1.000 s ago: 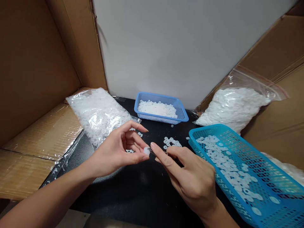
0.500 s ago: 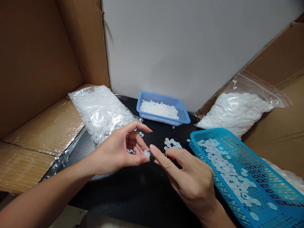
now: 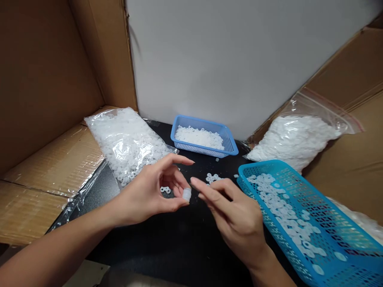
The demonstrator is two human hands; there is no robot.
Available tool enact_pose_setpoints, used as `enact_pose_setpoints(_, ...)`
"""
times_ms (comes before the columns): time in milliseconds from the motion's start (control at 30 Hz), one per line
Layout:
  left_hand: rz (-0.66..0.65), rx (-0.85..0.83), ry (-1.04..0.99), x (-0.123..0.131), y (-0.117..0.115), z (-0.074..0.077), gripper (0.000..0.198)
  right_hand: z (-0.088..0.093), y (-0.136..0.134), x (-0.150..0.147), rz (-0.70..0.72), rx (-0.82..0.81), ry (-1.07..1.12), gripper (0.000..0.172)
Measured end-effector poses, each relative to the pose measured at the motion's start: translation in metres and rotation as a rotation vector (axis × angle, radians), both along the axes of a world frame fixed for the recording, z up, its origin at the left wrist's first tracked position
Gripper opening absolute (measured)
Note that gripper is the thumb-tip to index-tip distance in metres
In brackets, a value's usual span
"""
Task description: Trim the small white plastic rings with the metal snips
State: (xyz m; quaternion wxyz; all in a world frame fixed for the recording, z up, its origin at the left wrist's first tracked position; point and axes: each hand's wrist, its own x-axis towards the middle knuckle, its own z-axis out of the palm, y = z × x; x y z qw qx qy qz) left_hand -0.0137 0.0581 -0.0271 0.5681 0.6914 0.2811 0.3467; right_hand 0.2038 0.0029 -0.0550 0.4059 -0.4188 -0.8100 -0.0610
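Between thumb and fingers, my left hand point(image 3: 155, 189) holds a small white plastic piece point(image 3: 187, 194), its index finger raised apart. Just to the right, my right hand point(image 3: 235, 215) has its index finger extended toward that piece, a short gap between them. The other right fingers are curled, and whatever they may grip is hidden. Small white rings point(image 3: 165, 190) show on the black table behind my left hand. More white rings point(image 3: 212, 177) lie behind my right hand, partly covered by it.
A blue basket point(image 3: 203, 150) of small white pieces stands at the back. The teal basket point(image 3: 277, 223) at right holds white discs. Filled clear bags lie at left point(image 3: 128, 139) and right point(image 3: 295, 137). Cardboard point(image 3: 36, 159) borders the left; a white panel point(image 3: 221, 59) stands behind.
My right fingertips have separated from the white piece, and the thin metal tool seen at them earlier is no longer visible. The white piece shows more fully in my left hand.
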Motion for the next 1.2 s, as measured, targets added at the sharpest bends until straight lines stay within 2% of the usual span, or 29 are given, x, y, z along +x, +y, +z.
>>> enact_pose_setpoints(133, 0.065, 0.301, -0.137, 0.001, 0.0, -0.008, 0.062, 0.0, 0.004, 0.0, -0.033, -0.076, 0.333, 0.051)
enact_pose_setpoints(233, 0.065, 0.426, -0.216, 0.002, 0.0, -0.015, 0.068, 0.001, 0.005, 0.0, -0.055, -0.071, 0.398, 0.054)
enact_pose_setpoints(333, 0.066, 0.464, -0.259, 0.003, 0.0, -0.017, 0.067, 0.0, 0.003, 0.001, -0.027, -0.051, 0.387, 0.056)
enact_pose_setpoints(500, 0.105, 0.416, -0.262, 0.005, -0.003, -0.013, 0.048, -0.001, 0.0, 0.002, 0.065, 0.003, 0.295, 0.054)
enact_pose_setpoints(600, 0.129, 0.387, -0.242, 0.005, -0.003, -0.011, 0.032, -0.001, -0.002, 0.002, 0.089, 0.012, 0.273, 0.056)
enact_pose_setpoints(700, 0.124, 0.351, -0.223, 0.005, -0.002, -0.011, 0.023, -0.001, -0.002, 0.001, 0.105, 0.04, 0.259, 0.056)
enact_pose_setpoints(1000, 0.128, 0.3, -0.227, 0.005, -0.001, -0.009, 0.023, 0.002, -0.002, 0.002, 0.063, 0.096, 0.126, 0.047)
enact_pose_setpoints(1200, 0.111, 0.175, -0.18, 0.004, -0.003, -0.005, 0.023, 0.0, -0.001, 0.007, 0.054, 0.144, 0.027, 0.054)
